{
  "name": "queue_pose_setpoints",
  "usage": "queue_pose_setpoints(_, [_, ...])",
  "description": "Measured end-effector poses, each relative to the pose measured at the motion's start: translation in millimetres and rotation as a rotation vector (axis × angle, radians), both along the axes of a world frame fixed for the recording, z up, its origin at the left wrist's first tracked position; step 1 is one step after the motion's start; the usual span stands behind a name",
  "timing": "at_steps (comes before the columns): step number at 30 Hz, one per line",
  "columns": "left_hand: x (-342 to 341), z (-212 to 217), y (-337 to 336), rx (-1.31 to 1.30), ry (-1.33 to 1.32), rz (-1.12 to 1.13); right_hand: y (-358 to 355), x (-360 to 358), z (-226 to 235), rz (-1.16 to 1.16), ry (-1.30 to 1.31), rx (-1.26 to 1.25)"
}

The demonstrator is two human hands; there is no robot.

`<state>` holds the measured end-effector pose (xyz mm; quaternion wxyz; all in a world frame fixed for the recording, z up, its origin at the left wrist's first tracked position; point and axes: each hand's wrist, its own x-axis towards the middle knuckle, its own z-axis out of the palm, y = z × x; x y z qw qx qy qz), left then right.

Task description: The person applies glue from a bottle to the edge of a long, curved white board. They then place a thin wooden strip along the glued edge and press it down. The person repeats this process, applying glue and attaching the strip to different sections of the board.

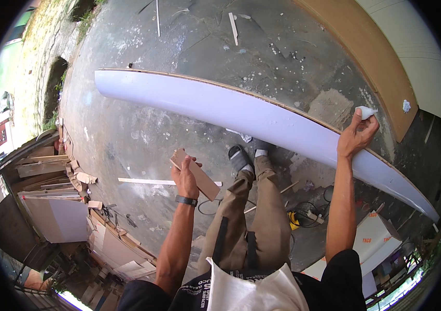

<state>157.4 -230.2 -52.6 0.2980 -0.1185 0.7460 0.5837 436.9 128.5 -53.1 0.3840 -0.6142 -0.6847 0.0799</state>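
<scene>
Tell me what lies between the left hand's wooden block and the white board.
In the head view, only bare concrete floor separates the wooden block from the white board.

Left forearm rising from lower centre-left toward mid-frame, bare, dark band at the wrist, left hand [185,176] seen from the back with fingers curled shut around something flat. Right arm extended straighter and higher, from the lower right up toward the right of centre, right hand [356,136] bent at the wrist, fingers and thumb pinched closed at its top. Both legs visible between the arms, knees toward the lower edge, feet pointing to mid-frame.
</scene>
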Motion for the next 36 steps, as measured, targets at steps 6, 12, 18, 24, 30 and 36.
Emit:
queue_pose_setpoints(6, [59.8,-7.8,-46.5,0.15,-0.321,0.12,-33.4,-12.2,16.9,0.196,0.206,0.101])
queue_pose_setpoints(12, [84.0,7.3,-31.5,0.442,-0.315,0.051,-198.3,-73.4,27.9,0.665,0.579,-0.617])
queue_pose_setpoints(18, [93.0,-22.2,-70.7,0.426,-0.202,0.033,-291.3,-111.7,-40.8,1.067,0.455,-0.909])
queue_pose_setpoints(24, [66.1,-68.6,-109.4,0.28,-0.121,-0.124,-322.1,-122.4,-93.6,1.162,0.471,-0.963])
queue_pose_setpoints(30, [17.2,-147.3,-157.2,0.258,-0.076,-0.136,-350.8,-102.9,-218.2,0.671,0.338,-0.89])
queue_pose_setpoints(36, [-29.5,-219.4,-159.3,0.172,0.039,-0.065,-341.8,-87.7,-422.3,0.651,-0.428,-0.736])
